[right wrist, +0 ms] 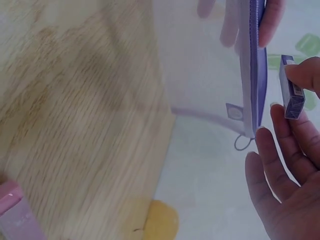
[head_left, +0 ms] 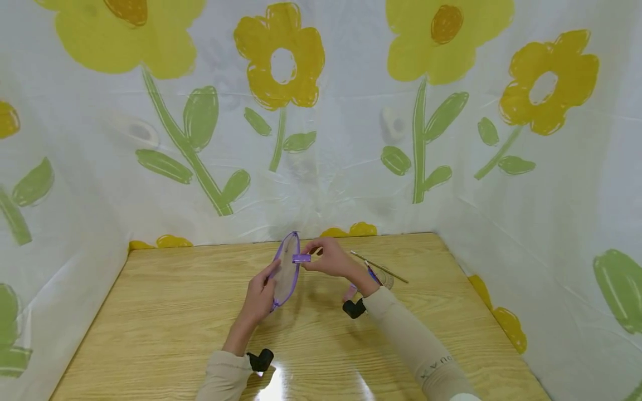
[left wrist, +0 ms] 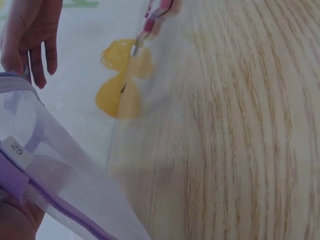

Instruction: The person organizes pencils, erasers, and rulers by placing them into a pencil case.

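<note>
My left hand [head_left: 261,295] grips a see-through mesh zip pouch [head_left: 287,273] with purple edging, holding it upright above the table. In the right wrist view its purple zip [right wrist: 257,60] runs down one edge, with a small ring [right wrist: 243,143] at the end, and some left fingers show through the mesh. A number tag [left wrist: 16,151] is on the pouch in the left wrist view. My right hand [head_left: 328,259] pinches a small purple box [right wrist: 291,87] between thumb and fingers, right beside the zip edge. From the head view, the box overlaps the pouch's edge.
On the wooden table [head_left: 175,312], to the right, lie a long pencil [head_left: 391,271], a clear protractor [head_left: 387,280] and a blue pen-like item [head_left: 371,272]. A pink block-like item [right wrist: 21,217] lies near the right wrist. Flower-print cloth [head_left: 341,184] walls the back and sides.
</note>
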Available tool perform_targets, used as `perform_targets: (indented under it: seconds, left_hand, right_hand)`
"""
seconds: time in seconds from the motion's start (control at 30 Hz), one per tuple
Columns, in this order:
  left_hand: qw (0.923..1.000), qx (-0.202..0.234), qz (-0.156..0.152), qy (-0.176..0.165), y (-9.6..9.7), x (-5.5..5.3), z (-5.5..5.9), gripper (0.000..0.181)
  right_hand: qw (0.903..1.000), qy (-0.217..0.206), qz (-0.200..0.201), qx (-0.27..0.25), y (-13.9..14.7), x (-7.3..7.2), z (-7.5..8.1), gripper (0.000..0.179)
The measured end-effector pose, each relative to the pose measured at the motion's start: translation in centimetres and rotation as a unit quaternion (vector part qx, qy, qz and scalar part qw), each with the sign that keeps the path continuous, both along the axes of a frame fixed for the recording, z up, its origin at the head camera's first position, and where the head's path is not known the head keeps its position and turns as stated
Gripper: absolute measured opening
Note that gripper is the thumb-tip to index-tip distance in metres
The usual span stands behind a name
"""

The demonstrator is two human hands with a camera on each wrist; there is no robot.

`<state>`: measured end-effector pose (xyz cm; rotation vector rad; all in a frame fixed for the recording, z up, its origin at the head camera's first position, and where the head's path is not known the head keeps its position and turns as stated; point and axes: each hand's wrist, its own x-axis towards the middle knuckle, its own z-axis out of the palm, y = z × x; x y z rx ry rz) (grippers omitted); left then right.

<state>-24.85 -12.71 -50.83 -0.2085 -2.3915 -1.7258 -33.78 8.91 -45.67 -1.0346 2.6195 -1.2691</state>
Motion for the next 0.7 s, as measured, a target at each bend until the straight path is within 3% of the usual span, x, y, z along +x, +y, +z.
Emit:
perform_targets:
  seconds: [0.37,0.7]
  left_hand:
    - [0.9989,0.024,-0.033,0.023,-0.18,0.20,0.24,0.049]
    - [0.9974,0.060,-0.037,-0.014,-0.39,0.73,0.64,0.049]
  right_hand:
    - [0.9998,0.010,0.000,0.014,-0.75,-0.76,0.13,0.014]
    - [0.9999,0.003,-0.003,0.011,-0.95,-1.03,-0.19,0.016]
